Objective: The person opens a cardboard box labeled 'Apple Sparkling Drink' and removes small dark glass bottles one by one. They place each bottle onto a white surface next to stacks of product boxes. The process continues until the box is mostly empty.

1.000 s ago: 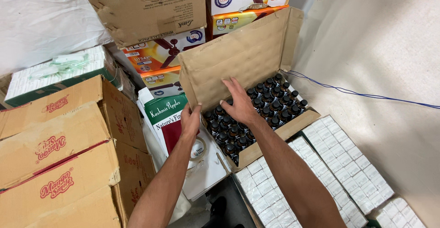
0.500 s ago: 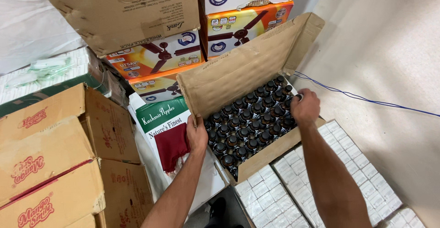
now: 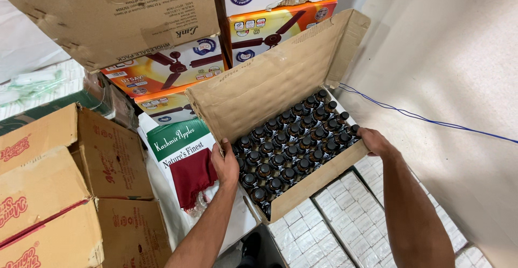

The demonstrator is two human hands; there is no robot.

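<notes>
**Loaded box held by two corners, and the edge is close**

Here's the picture: an open cardboard box (image 3: pixel 302 190) packed tight with dark capped bottles (image 3: pixel 291 144), sitting tilted among stacked goods, its big flap (image 3: pixel 270 90) standing up behind. The left hand (image 3: pixel 225 164) is clamped on the box's near-left corner, fingers curled over the wall. The right hand (image 3: pixel 375 141) grips the far-right corner, fingers wrapped round the edge. Both closed on cardboard, nothing else held.

Now the worries. That box looks heavy, and it's soft cardboard held only at two opposite corners. My read: the wall under the left hand could buckle, and then the whole load tips toward the low front corner. Bottles stand loose in their rows with no lid over them, so a sharp tilt could spill the front ones out.

Below the front edge lie trays of small white packs (image 3: pixel 345 219). A slip would drop the box straight onto them, and they'd crush.

Left of the box, a fruit carton (image 3: pixel 178 144) with a red cloth (image 3: pixel 191 176) sits touching or just beside the left hand; tight quarters, knuckles could catch there.

And watch the blue wire (image 3: pixel 426 119) running along the wall near the right hand. A snag is possible if the arm swings wide.

Brown cartons (image 3: pixel 65 181) crowd the left, fan boxes (image 3: pixel 259 31) stack behind. Little room anywhere.
</notes>
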